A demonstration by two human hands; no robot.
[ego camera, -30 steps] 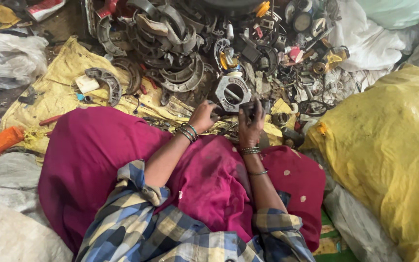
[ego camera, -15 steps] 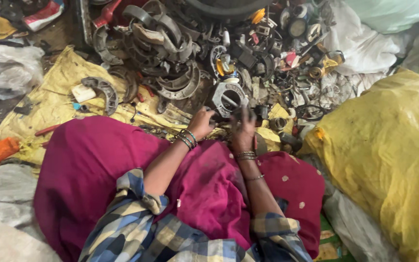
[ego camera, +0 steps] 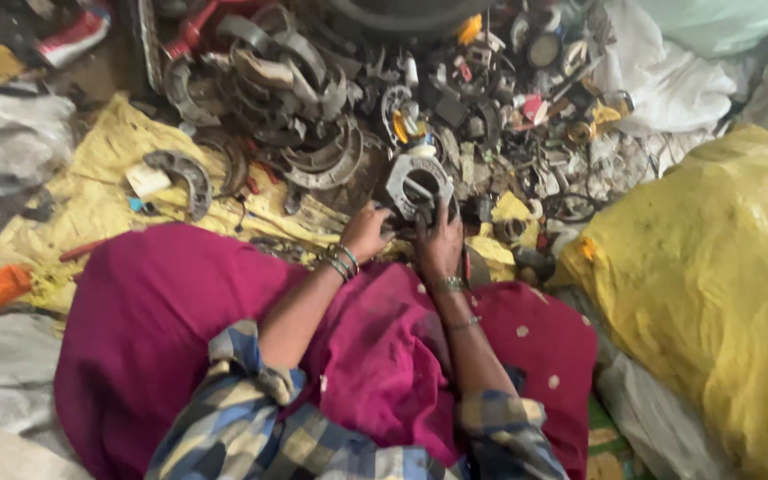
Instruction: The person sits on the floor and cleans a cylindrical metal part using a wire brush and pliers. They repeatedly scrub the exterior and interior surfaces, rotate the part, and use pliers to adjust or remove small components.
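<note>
Floor w/ yellow sheet (ego camera: 91, 191) under scrap heap: brake shoes (ego camera: 308, 147) beyond fingers, yellow sack (ego camera: 713, 293) to their right. Both hands hold round metal housing (ego camera: 420, 185) at heap's near edge, above magenta lap cloth (ego camera: 180, 329). Left hand (ego camera: 368, 233) fingers clamp its lower-left rim; right hand (ego camera: 440, 244) fingers wrap its lower edge. Vs. 1 s ago: grip unchanged, part barely shifted; judged mid-handling.

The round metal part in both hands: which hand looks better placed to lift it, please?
Probably the right hand: its fingers reach up over the round metal part, while the left hand only meets its lower left edge.
</note>
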